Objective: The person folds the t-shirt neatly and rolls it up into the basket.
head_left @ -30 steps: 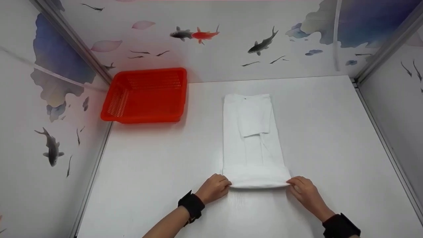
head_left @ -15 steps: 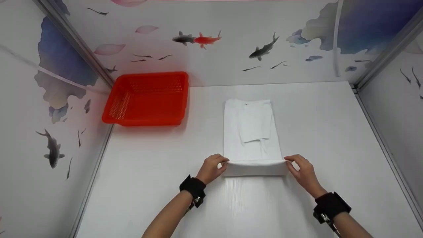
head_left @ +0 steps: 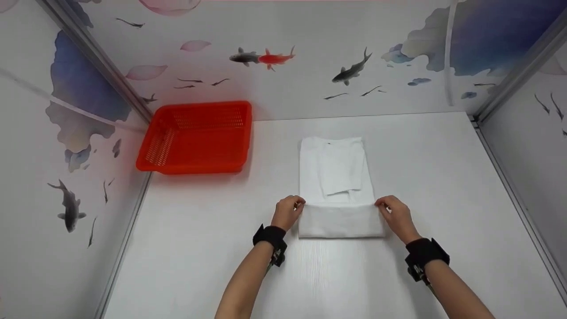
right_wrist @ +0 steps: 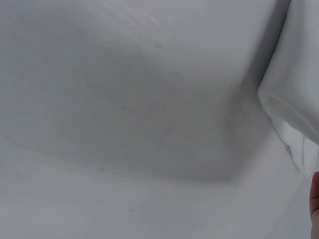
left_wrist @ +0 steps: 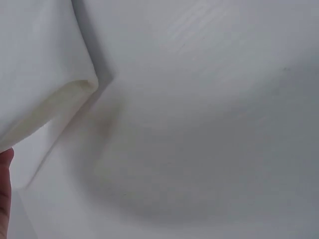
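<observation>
A white shirt (head_left: 338, 221), folded into a long strip with a sleeve laid over its upper part, lies on the white table. Its near end is doubled back over the middle as a broad flap. My left hand (head_left: 286, 212) pinches the flap's left corner, and my right hand (head_left: 397, 217) pinches the right corner. In the left wrist view a fingertip (left_wrist: 5, 174) touches the edge of the cloth (left_wrist: 40, 74), whose fold curves open at the side. The right wrist view catches a finger (right_wrist: 314, 199) below the rolled side of the cloth (right_wrist: 294, 74).
A red plastic basket (head_left: 201, 150) with perforated walls stands at the back left of the table (head_left: 212, 248). Panels printed with fish and petals (head_left: 310, 26) enclose the table at the back and sides. Each wrist wears a black band (head_left: 270, 239).
Both hands have moved away from the body, pinching the shirt's near edge. That edge has been lifted and turned over onto the shirt, making it shorter.
</observation>
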`<control>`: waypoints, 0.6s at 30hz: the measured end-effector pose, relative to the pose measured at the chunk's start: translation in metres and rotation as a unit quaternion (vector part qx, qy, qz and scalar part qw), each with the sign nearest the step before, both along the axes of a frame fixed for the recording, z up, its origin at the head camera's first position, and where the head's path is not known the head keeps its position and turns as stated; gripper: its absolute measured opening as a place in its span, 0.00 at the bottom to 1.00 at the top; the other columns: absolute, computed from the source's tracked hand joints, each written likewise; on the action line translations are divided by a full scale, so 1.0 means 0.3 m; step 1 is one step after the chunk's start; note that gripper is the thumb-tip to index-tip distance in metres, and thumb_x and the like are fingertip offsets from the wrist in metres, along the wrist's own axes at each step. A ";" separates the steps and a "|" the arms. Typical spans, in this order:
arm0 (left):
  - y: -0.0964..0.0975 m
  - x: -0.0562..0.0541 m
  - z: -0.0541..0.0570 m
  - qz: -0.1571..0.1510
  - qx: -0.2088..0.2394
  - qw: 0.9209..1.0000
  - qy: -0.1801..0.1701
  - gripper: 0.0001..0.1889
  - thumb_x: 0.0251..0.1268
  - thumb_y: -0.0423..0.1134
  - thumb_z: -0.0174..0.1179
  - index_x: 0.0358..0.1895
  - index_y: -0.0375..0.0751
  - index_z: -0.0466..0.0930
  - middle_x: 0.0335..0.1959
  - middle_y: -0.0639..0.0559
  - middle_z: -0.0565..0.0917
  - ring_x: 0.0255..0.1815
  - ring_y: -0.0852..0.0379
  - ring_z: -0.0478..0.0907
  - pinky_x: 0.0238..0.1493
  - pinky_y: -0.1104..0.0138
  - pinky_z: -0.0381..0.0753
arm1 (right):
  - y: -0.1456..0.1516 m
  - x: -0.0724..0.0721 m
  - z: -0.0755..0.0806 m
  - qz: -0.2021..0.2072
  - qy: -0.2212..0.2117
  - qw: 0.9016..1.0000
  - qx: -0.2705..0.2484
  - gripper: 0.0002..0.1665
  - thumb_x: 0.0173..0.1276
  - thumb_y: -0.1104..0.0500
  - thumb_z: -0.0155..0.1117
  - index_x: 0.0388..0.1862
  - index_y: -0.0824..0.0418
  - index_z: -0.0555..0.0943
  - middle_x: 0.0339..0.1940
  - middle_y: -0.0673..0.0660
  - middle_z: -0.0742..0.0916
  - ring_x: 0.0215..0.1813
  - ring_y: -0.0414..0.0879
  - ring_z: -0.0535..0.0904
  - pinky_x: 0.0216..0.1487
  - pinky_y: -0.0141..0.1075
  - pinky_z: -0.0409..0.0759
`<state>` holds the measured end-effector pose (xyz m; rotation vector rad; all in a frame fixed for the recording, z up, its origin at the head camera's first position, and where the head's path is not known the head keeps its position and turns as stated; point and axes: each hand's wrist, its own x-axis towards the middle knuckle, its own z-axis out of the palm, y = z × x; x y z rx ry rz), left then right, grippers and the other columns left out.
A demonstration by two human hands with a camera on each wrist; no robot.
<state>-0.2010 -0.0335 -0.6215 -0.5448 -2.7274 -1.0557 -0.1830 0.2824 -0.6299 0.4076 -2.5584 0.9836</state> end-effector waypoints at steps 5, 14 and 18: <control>0.014 -0.017 -0.017 0.019 -0.020 1.000 -0.011 0.03 0.61 0.27 0.64 0.36 0.33 0.87 0.30 0.45 0.85 0.33 0.52 0.82 0.36 0.68 0.80 | -0.015 -0.013 -0.020 -0.002 -0.052 0.998 0.017 0.06 0.63 0.77 0.61 0.32 0.69 0.80 0.33 0.63 0.82 0.39 0.58 0.81 0.40 0.48 0.79; 0.024 -0.003 -0.049 0.027 -0.102 0.994 -0.015 0.07 0.60 0.29 0.65 0.41 0.33 0.87 0.40 0.42 0.85 0.43 0.47 0.81 0.47 0.62 0.80 | -0.019 -0.030 -0.046 0.019 -0.096 0.991 0.089 0.06 0.65 0.73 0.61 0.39 0.74 0.83 0.46 0.70 0.83 0.49 0.68 0.77 0.43 0.60 0.77; 0.024 0.004 -0.066 0.027 -0.146 0.989 -0.021 0.09 0.62 0.32 0.65 0.44 0.35 0.87 0.45 0.43 0.84 0.46 0.46 0.79 0.49 0.61 0.78 | -0.018 -0.029 -0.051 0.010 -0.100 0.988 0.118 0.08 0.65 0.70 0.62 0.41 0.72 0.84 0.48 0.68 0.83 0.51 0.66 0.76 0.41 0.61 0.76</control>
